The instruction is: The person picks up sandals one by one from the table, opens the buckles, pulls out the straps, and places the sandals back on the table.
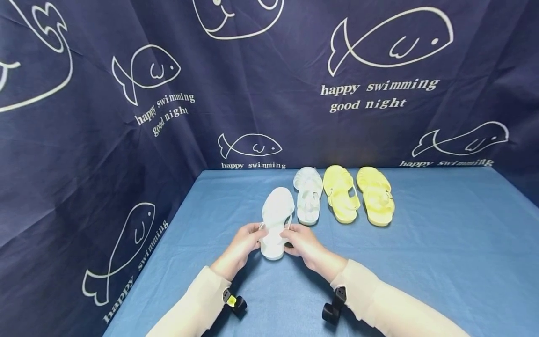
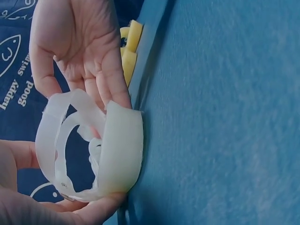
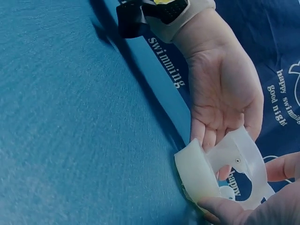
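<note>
White sandal: between both hands, left of the row at the far edge of the blue surface, toe pointing to that edge; I cannot tell whether its sole touches.
Left hand: pinches the left side toward the heel, thumb on top.
Right hand: pinches the opposite side likewise; 2 grips probably keep the sandal straight.
Pale sandal: by the far edge, just beside the white sandal, perhaps its mate.
Left yellow sandal, right yellow sandal: further right, toes toward the far edge, seemingly paired by colour.
</note>
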`<state>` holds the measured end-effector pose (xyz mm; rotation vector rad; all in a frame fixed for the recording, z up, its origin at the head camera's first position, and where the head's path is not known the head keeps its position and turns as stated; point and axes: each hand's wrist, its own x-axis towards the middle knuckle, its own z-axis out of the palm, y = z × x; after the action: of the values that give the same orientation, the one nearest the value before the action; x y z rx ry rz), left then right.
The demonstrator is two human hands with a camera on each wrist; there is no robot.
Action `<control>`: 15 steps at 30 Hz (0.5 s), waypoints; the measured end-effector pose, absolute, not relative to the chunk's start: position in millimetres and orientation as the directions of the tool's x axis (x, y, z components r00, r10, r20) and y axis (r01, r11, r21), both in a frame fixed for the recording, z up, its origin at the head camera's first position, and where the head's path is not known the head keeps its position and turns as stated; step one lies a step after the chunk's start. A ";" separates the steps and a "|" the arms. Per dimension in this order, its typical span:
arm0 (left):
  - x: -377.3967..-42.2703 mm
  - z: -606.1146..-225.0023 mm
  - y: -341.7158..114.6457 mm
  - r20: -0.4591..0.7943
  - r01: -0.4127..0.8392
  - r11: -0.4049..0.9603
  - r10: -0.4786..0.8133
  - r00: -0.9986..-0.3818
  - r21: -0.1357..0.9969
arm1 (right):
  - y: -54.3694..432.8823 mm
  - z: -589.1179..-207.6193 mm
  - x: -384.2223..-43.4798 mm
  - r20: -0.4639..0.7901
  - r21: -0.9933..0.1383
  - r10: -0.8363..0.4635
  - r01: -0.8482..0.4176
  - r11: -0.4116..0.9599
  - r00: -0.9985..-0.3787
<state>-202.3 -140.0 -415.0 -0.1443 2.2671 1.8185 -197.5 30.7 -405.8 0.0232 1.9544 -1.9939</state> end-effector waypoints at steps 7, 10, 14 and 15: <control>-198.6 -417.4 -142.5 -0.246 -0.229 0.194 0.067 -0.967 0.954 | 34.4 -406.8 -199.2 -0.268 -0.959 -0.265 0.283 -0.021 -0.926; -198.6 -418.5 -143.7 -0.257 -0.242 0.180 0.067 -0.964 0.953 | 36.0 -408.4 -200.9 -0.278 -0.953 -0.272 0.299 -0.041 -0.921; -199.6 -417.0 -144.6 -0.266 -0.249 0.185 0.072 -0.961 0.951 | 37.4 -408.7 -203.3 -0.279 -0.951 -0.273 0.303 -0.052 -0.921; -199.9 -416.2 -144.8 -0.264 -0.247 0.188 0.072 -0.962 0.951 | 37.5 -408.3 -203.8 -0.279 -0.951 -0.275 0.304 -0.052 -0.920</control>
<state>-199.9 -144.8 -416.2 -0.1672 2.2154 1.8479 -203.8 37.5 -408.3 0.0306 1.8425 -2.0275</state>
